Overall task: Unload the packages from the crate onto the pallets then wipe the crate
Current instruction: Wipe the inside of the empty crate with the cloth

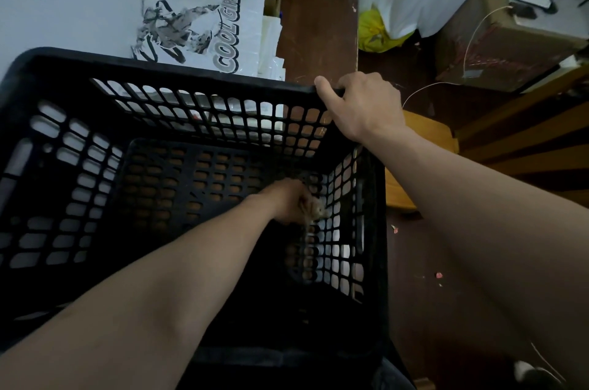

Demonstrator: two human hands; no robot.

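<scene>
Down in the crate (159,66) | clutching rag (317,209) at side wall, left hand (288,200) | gripping rim corner, right hand (363,106)

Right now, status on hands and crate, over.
Left hand grips cloth inside crate, at right wall. Right hand grips far rim corner. Packages stacked beyond; nothing blocking.

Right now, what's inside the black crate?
Only the left hand, gripping a small cloth against the right wall of the crate near its floor. No packages show on the perforated floor. The near part is dark and covered by the forearm, so I cannot tell there.
</scene>
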